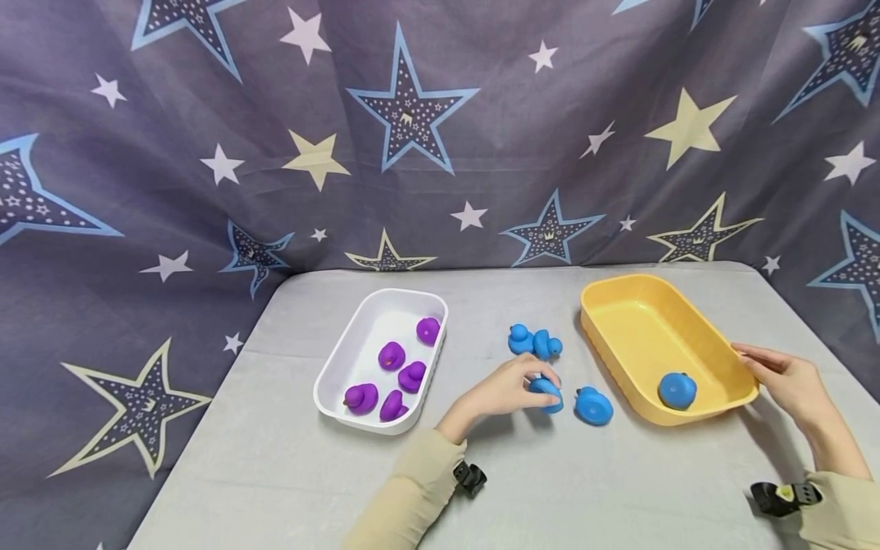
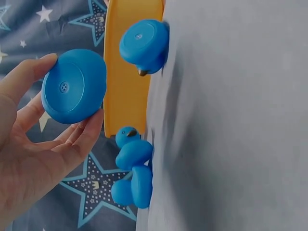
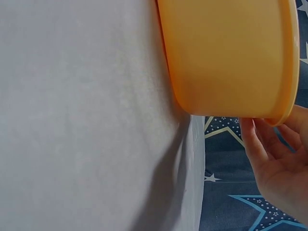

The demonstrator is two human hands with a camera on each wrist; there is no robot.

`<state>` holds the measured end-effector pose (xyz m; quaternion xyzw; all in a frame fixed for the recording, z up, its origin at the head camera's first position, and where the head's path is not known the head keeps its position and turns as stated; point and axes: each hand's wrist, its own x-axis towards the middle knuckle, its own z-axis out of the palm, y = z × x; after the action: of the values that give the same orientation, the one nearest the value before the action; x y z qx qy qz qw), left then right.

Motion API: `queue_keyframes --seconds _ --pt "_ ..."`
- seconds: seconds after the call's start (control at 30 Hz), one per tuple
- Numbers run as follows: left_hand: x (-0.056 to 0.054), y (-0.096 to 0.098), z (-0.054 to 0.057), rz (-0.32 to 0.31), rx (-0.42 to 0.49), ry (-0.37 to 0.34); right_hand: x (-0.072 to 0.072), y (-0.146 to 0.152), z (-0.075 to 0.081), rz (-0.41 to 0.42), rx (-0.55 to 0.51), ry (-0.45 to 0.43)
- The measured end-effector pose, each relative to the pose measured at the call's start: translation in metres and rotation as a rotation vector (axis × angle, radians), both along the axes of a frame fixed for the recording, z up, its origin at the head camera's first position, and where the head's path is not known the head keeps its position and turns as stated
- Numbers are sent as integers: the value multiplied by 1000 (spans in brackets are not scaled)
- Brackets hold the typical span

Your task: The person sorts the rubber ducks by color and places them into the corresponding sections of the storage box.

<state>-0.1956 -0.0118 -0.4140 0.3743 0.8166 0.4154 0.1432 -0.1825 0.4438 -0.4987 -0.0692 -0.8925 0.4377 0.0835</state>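
Note:
My left hand (image 1: 505,388) grips a blue rubber duck (image 2: 74,86) between thumb and fingers, its round flat base turned toward the left wrist camera. Another blue duck (image 1: 594,406) lies tipped over on the table, just right of that hand. Two more blue ducks (image 1: 535,341) sit side by side behind it. At the far right, my right hand (image 1: 791,386) holds the rim of a yellow tub (image 1: 639,294), with fingers at its outer wall in the right wrist view. Inside the tub lies one blue duck (image 1: 677,390).
A white tub (image 1: 328,380) with several purple ducks (image 1: 392,356) stands left of my left hand. The table (image 1: 275,458) has a pale grey cloth. Behind it hangs a dark curtain (image 1: 481,191) with stars.

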Motion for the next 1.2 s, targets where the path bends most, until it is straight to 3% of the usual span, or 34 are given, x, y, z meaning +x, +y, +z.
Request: queue_keyframes --seconds 0.43,0.73,1.0,1.2 --pt "0 20 1 29 74 3 -1 -2 2 -6 -11 -33" --pt "0 33 2 81 112 -30 0 -3 2 -10 5 -21" --pt "2 46 4 121 172 15 2 -3 3 -3 -21 -9" --pt "4 58 9 157 193 -1 2 -2 2 -4 -23 -3"
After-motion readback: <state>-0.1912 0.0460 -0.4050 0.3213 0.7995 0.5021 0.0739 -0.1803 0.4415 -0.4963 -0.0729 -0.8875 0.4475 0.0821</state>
